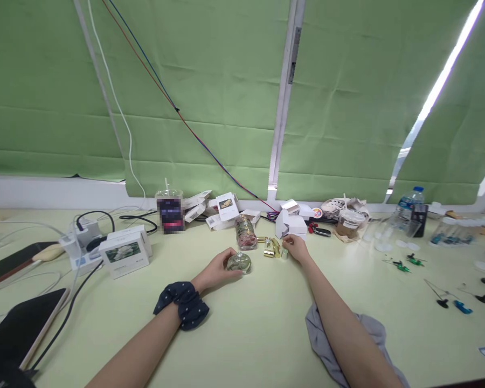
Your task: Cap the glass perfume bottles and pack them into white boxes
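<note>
Left hand (220,268) cups a round glass bottle (239,262) on the surface (258,323), just L of centre. Right hand (296,248) pinches a small cap (285,253), just R of the gold pieces (271,248), bottle nearer the L hand.

Left hand: my left hand (218,269) cups a round glass bottle (239,262) on the counter (258,323).
Right hand: my right hand (296,248) has its fingers (286,245) beside small gold caps (271,249) (contact unclear).
Behind: patterned jar (245,232), white boxes (291,223).
</note>
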A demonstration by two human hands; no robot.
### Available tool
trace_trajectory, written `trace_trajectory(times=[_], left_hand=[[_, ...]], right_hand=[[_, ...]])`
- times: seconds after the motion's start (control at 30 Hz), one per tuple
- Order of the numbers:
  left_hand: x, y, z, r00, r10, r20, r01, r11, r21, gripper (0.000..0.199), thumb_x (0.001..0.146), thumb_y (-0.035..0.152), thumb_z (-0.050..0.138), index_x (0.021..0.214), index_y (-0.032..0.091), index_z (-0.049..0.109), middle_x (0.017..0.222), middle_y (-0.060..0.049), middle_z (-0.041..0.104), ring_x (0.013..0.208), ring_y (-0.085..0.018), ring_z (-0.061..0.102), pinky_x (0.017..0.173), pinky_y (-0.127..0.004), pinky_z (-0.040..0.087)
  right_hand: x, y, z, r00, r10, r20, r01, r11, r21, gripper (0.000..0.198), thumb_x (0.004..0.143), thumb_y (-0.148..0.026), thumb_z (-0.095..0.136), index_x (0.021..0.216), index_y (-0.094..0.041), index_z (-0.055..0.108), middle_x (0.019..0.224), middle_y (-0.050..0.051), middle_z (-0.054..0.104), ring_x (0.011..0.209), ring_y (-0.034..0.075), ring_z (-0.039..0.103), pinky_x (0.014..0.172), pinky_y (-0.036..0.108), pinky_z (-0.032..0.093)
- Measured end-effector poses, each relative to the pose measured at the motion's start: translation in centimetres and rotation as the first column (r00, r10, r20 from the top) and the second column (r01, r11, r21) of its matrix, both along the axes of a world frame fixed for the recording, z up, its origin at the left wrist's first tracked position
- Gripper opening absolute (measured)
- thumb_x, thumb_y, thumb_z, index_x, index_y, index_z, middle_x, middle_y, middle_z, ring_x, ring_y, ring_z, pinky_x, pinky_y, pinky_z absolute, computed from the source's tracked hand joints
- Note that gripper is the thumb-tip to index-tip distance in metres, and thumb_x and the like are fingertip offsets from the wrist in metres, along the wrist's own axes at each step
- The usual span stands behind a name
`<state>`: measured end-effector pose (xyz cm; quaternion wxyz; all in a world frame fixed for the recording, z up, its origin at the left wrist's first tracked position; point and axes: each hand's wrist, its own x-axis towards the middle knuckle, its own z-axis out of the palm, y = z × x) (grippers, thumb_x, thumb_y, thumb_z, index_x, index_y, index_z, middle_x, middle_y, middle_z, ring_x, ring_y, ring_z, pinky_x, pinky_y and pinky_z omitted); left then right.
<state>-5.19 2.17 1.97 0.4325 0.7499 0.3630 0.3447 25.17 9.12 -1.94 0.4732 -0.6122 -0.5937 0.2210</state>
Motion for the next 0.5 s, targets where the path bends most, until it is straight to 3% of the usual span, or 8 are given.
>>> trace_trajectory(times=[0.17, 0.37, 0.5], left_hand=[[-0.07, -0.01, -0.03, 0.999, -0.029, 0.038, 0.029, 1.0, 0.004, 0.037, 0.067, 0.036, 0.075, 0.088, 0.018, 0.05, 0.085, -0.001, 0.059, 0.08, -0.016, 0.056, 0.073, -0.028, 0.043], [-0.12, 0.07, -0.11, 0.998, -0.041, 0.036, 0.041, 0.999, -0.009, 0.035, 0.069, 0.034, 0.074, 0.089, 0.018, 0.049, 0.085, -0.001, 0.058, 0.081, -0.016, 0.056, 0.074, -0.028, 0.043], [-0.1, 0.04, -0.11, 0.998, -0.047, 0.043, 0.047, 0.999, -0.007, 0.034, 0.069, 0.033, 0.074, 0.089, 0.018, 0.05, 0.086, -0.001, 0.058, 0.081, -0.016, 0.056, 0.074, -0.028, 0.043]], right_hand=[[0.04, 0.31, 0.15, 0.991, 0.035, -0.13, -0.034, 0.999, 0.014, 0.017, 0.066, -0.027, 0.061, 0.076, -0.017, 0.072, 0.076, 0.005, 0.071, 0.068, 0.017, 0.062, 0.066, 0.029, 0.049], [0.18, 0.19, 0.6, 0.953, 0.088, -0.29, -0.091, 0.996, 0.0, 0.034, 0.069, -0.04, 0.06, 0.089, -0.015, 0.072, 0.083, 0.009, 0.072, 0.061, 0.015, 0.061, 0.051, 0.025, 0.044], [0.28, 0.03, 0.51, 0.935, 0.111, -0.337, -0.117, 0.993, 0.003, 0.04, 0.066, -0.042, 0.063, 0.092, -0.014, 0.07, 0.087, 0.011, 0.072, 0.064, 0.016, 0.064, 0.054, 0.025, 0.046]])
